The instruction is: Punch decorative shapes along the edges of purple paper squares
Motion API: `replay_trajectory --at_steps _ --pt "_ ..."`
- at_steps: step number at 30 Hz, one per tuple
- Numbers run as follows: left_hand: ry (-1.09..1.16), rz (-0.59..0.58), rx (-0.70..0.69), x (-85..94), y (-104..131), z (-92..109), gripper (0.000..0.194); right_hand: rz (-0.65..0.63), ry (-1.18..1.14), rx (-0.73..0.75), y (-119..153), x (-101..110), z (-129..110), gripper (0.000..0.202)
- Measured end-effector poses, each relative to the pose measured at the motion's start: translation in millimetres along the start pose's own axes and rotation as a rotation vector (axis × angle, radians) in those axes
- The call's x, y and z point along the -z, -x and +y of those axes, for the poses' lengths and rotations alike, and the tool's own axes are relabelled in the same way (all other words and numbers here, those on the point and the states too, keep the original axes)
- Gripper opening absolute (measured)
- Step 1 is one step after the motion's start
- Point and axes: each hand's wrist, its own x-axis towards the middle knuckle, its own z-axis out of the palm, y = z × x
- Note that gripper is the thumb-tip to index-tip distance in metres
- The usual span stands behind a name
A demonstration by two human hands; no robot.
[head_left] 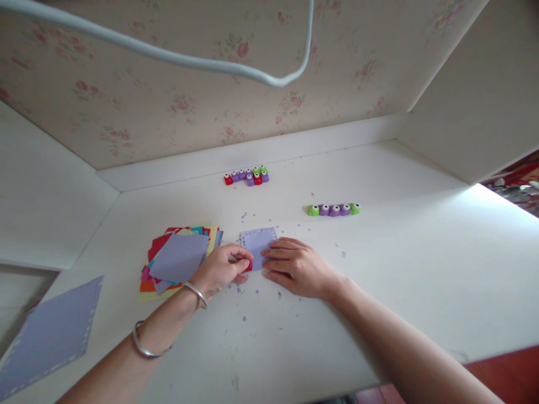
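A small purple sheet of paper (257,242) lies on the table with punched shapes along its top and left edges. At its lower left edge, my left hand (223,266) is closed on a small red craft punch (249,265), much of it hidden by the fingers. My right hand (295,264) rests flat on the sheet's right side, fingers stretched out, with nothing gripped. Tiny purple cut-outs (245,318) are scattered around the sheet.
A stack of coloured paper (179,258) sits beside my left hand. A larger punched purple sheet (54,336) overhangs the left edge. Craft punches stand in a cluster (250,178) at the back and a row (334,210) at right. A white cable (168,53) hangs across the top.
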Motion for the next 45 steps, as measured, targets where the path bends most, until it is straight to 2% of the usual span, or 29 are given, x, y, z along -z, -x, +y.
replay_trajectory --at_steps 7,16,24,27,32,36,39,42,45 --pt "-0.019 -0.013 -0.059 2.3 3.5 -5.3 0.026 -0.037 0.015 -0.002 1.2 0.4 -0.2 0.020" --pt "0.015 -0.030 -0.159 7.4 14.4 -16.8 0.032 0.009 0.002 0.024 1.1 -0.4 0.3 0.018" --pt "-0.049 0.050 -0.157 27.5 21.4 -20.8 0.036 0.028 0.006 0.034 1.2 0.5 0.7 0.016" --pt "-0.149 0.111 -0.225 28.7 26.5 -27.0 0.040 0.021 0.010 0.039 1.5 0.2 0.5 0.016" --pt "-0.406 0.254 -0.393 26.2 33.4 -43.0 0.041 0.012 0.027 0.058 2.5 -1.0 1.1 0.018" --pt "-0.449 0.311 -0.400 24.0 41.1 -51.4 0.040 0.045 0.040 0.077 2.3 1.3 0.8 0.022" --pt "-0.431 0.364 -0.484 17.1 54.6 -51.9 0.043 0.089 -0.019 -0.011 2.1 4.8 -8.8 0.028" --pt "-0.407 0.313 -0.581 2.8 70.6 -51.9 0.047 0.091 -0.174 -0.137 2.3 7.4 -31.0 0.037" --pt "-0.410 0.206 -0.667 -14.8 79.4 -54.8 0.051 -0.007 -0.361 -0.142 4.0 8.3 -56.5 0.038"
